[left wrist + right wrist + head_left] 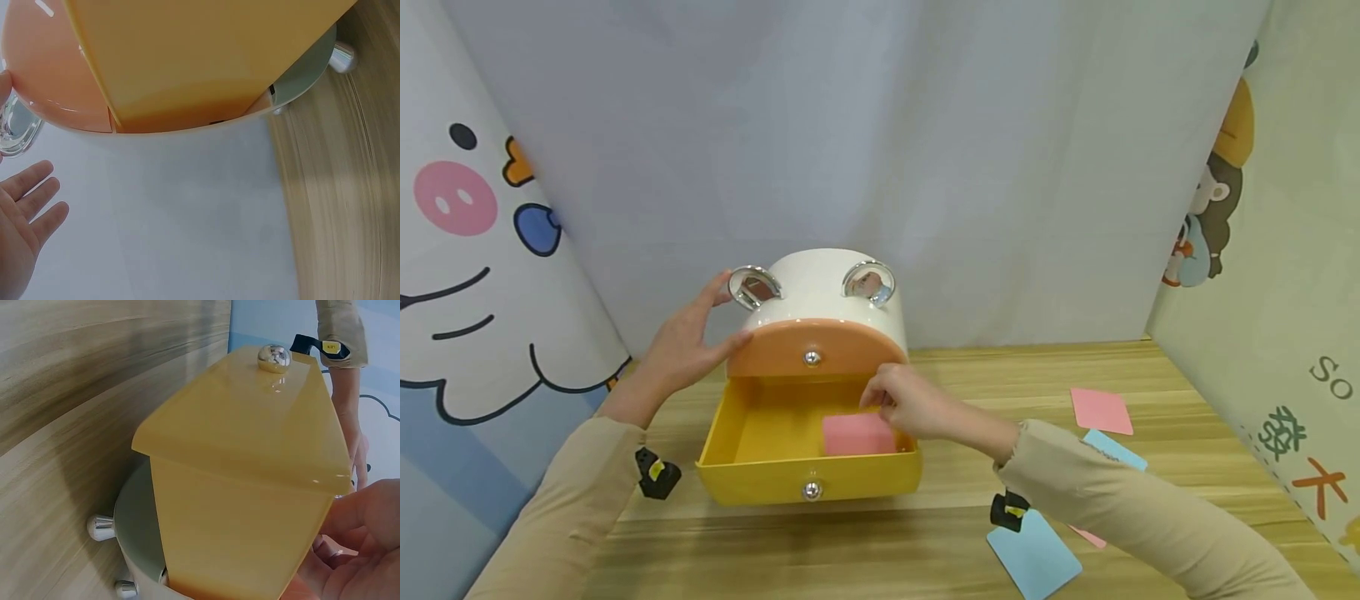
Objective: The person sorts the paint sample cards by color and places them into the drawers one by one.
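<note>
A rounded white desktop organizer [820, 283] with an orange upper front [820, 350] stands on the table. Its yellow lower drawer [752, 483] is pulled out. Inside, toward the right side, is a pink sticky note [853, 437]. My right hand [913, 400] reaches over the drawer's right wall, fingers curled down, pinching at the note's upper right; the fingertips partly cover that spot. My left hand [688, 342] steadies the organizer's left side, thumb on the orange front's edge and fingers near the silver ear-shaped ring [754, 287]. In the left wrist view several left fingers [37, 194] are spread straight.
On the table's right side lie another pink note [1101, 411], a blue note [1112, 450] partly behind the right sleeve, and a larger blue note [1034, 554] nearer the front. A pink corner [1088, 536] shows by the sleeve. A grey-white curtain [1000, 167] hangs behind.
</note>
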### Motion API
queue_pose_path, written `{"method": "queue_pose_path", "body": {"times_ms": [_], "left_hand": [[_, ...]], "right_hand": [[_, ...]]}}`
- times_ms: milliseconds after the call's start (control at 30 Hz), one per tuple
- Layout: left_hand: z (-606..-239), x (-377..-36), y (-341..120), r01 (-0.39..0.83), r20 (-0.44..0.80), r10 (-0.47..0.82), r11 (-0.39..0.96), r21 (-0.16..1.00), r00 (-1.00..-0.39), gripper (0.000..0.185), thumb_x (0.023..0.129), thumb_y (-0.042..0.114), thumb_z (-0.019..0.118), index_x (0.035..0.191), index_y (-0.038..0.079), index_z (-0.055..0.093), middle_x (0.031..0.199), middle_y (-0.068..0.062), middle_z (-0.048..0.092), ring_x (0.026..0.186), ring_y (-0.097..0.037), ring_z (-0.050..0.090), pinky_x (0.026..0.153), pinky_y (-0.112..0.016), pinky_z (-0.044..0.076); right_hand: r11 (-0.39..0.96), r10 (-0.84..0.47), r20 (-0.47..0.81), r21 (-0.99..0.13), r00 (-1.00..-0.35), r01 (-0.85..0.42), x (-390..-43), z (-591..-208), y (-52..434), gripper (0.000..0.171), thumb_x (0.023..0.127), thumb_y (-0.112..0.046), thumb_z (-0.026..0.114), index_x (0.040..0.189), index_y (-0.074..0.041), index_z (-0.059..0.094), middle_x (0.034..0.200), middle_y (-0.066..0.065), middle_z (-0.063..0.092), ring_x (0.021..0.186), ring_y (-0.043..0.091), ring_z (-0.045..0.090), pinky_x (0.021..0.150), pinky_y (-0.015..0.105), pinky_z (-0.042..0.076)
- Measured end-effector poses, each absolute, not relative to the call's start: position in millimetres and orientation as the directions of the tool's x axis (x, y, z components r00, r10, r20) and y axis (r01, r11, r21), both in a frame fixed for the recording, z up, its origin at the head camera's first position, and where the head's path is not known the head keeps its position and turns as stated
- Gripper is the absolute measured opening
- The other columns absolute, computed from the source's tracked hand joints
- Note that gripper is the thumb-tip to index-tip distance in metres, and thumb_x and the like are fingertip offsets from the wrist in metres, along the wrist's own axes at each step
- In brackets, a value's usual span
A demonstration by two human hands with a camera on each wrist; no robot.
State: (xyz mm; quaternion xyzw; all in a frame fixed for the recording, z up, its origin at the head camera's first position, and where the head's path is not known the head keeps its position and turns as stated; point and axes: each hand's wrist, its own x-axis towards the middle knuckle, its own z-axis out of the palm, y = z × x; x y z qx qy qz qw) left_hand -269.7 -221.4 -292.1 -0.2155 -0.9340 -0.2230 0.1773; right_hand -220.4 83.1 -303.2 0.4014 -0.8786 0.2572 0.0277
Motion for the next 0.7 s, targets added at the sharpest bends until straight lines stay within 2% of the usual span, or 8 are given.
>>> {"method": "queue_pose_path", "body": {"times_ms": [200,333,533,700], "left_hand": [[-291.0,-268.1,-220.4,0.482,0.432,0.321,0.808,0.338,-0.843,0.082,0.086,0.043,0.057,0.147,0.015,0.010,0.133,-0.024,0.043,0.120,-0.046,0.037,0.094,-0.064,0.029],[-290.2,-267.0,-220.2,0.476,0.425,0.318,0.808,0.346,-0.848,0.082,0.086,0.042,0.057,0.148,0.016,0.009,0.133,-0.024,0.043,0.121,-0.046,0.037,0.093,-0.065,0.028],[-290.3,-266.8,-221.0,0.477,0.424,0.319,0.808,0.345,-0.847,0.082,0.086,0.042,0.057,0.148,0.017,0.008,0.133,-0.023,0.043,0.120,-0.045,0.037,0.093,-0.065,0.029],[-290.4,-267.1,-220.7,0.479,0.425,0.321,0.807,0.346,-0.847,0.082,0.086,0.042,0.057,0.148,0.018,0.008,0.133,-0.023,0.043,0.121,-0.045,0.037,0.093,-0.065,0.028]], "right_hand": [[0.532,-0.684,0.303,-0.416,-0.663,-0.738,-220.4,-299.2,89.4,0.024,0.069,0.016,0.053,0.080,0.001,0.069,0.079,0.010,0.062,0.074,0.019,0.054,0.064,0.018,0.043],[0.524,-0.675,0.295,-0.452,-0.676,-0.722,-221.2,-294.5,96.3,0.022,0.070,0.015,0.056,0.082,0.002,0.068,0.080,0.011,0.062,0.073,0.019,0.055,0.064,0.018,0.045],[0.519,-0.656,0.268,-0.518,-0.706,-0.680,-218.7,-285.1,114.1,0.013,0.075,0.006,0.064,0.088,0.005,0.065,0.082,0.011,0.060,0.073,0.018,0.056,0.066,0.019,0.050],[0.536,-0.610,0.265,-0.555,-0.747,-0.636,-214.9,-284.6,138.4,0.017,0.078,-0.002,0.067,0.093,0.004,0.064,0.081,0.008,0.057,0.075,0.022,0.056,0.065,0.022,0.051]]}}
